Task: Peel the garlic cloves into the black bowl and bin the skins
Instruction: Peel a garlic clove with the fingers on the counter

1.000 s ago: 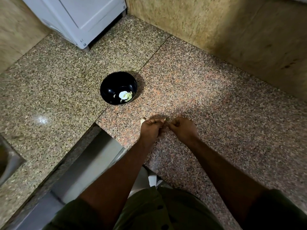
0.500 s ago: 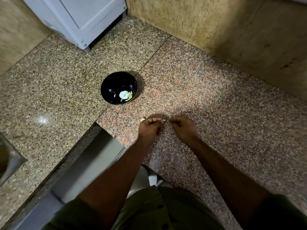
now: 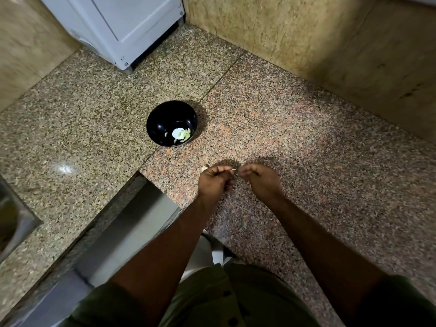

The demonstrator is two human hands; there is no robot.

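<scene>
Pale and papery, a garlic clove point(image 3: 233, 170) shows as a small tip at the fingertips of your left hand point(image 3: 215, 179), which pinches it with fingers curled so the skin end faces across to the other hand. Your right hand point(image 3: 260, 179) sits just beside it at 3 o'clock, fingers bunched at the tips; it may be gripping a scrap of skin, though whether it holds anything cannot be told. Holding both hands low over the speckled granite surface point(image 3: 306, 173) probably lets loose skins land where you can gather them for the bin. A pale scrap point(image 3: 205, 167) peeks out at 10 o'clock of the left hand. The black bowl point(image 3: 165, 116) stands at 11 o'clock, well apart but in reach, with peeled cloves point(image 3: 181, 134) already inside. A white appliance point(image 3: 122, 27) sits at 11 o'clock beyond.
</scene>
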